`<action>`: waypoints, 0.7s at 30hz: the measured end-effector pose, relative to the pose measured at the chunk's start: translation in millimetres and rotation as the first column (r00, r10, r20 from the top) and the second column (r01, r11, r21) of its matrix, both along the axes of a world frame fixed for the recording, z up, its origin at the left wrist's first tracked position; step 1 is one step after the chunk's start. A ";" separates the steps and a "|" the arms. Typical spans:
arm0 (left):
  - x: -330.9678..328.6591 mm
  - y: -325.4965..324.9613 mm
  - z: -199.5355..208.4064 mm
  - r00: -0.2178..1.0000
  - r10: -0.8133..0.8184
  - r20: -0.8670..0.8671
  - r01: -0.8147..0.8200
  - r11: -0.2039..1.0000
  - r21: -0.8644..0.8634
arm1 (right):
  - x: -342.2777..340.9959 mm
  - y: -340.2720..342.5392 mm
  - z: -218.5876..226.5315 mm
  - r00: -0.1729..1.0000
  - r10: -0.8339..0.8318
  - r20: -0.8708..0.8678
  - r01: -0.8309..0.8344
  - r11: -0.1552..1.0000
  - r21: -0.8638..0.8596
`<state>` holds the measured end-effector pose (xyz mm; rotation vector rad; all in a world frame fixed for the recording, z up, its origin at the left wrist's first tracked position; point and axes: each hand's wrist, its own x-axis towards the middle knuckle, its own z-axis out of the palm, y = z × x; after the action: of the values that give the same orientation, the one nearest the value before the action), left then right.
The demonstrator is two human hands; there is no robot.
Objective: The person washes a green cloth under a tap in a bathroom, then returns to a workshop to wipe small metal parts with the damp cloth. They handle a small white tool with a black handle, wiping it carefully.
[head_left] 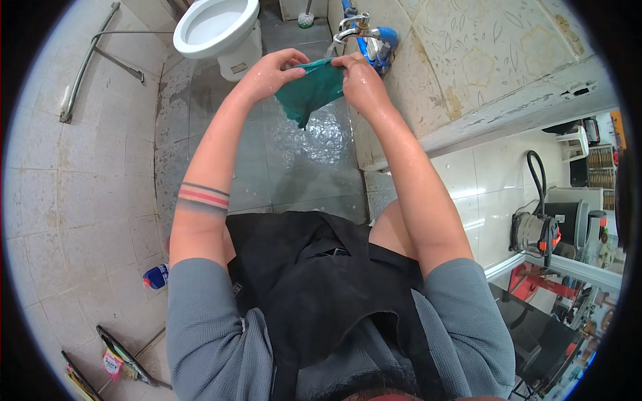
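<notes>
A wet green cloth (311,90) hangs between my two hands, its lower corner dark and pointing down over the wet floor. My left hand (271,75) pinches its upper left edge between thumb and fingers. At the upper right corner, my right hand (361,79) grips the cloth close below a metal tap (354,28). Water seems to run from the spout just behind the cloth's top edge. Drops shine on both hands and forearms.
A white toilet (217,30) stands ahead on the left, a toilet brush (305,19) beyond it. Blue pipes (384,50) run beneath the tap along the right wall. A metal rail (93,53) crosses the left wall. Through the doorway at right stands a vacuum cleaner (535,230).
</notes>
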<state>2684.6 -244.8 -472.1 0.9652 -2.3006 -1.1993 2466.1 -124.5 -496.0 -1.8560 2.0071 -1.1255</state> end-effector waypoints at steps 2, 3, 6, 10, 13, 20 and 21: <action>2.0 -0.5 11.0 0.997 0.012 0.082 -0.012 1.000 -0.003 | 0.2 1.9 0.8 1.000 -0.014 -0.026 0.016 0.996 0.089; 2.4 -1.2 16.7 0.992 0.033 0.125 -0.035 0.999 0.015 | 0.4 2.5 1.1 0.999 -0.020 -0.039 0.025 0.991 0.132; 3.2 -2.6 13.1 0.991 0.119 0.068 -0.121 0.992 0.022 | 1.9 -0.4 1.6 0.999 0.010 -0.042 -0.004 0.988 0.157; -8.3 7.1 -10.4 0.939 0.185 -0.292 -0.162 0.982 0.100 | 2.2 -2.4 7.9 0.999 0.010 0.053 -0.019 0.986 0.165; -15.6 4.6 -22.1 0.962 0.081 -0.260 -0.039 0.985 0.165 | 2.7 -8.4 7.1 0.954 0.014 0.301 -0.081 0.974 0.211; -44.7 30.4 -7.4 0.997 0.040 -0.065 -0.036 0.998 0.061 | 12.2 -9.8 14.0 0.586 -0.144 0.797 -0.160 0.944 0.289; -46.3 30.7 -3.7 1.000 0.027 -0.002 -0.026 0.999 0.037 | 11.4 -8.0 15.7 0.576 -0.154 0.803 -0.154 0.944 0.292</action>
<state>2638.3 -214.1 -475.8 1.0031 -2.2636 -1.2360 2477.5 -132.6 -480.3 -0.8595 1.4783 -1.2233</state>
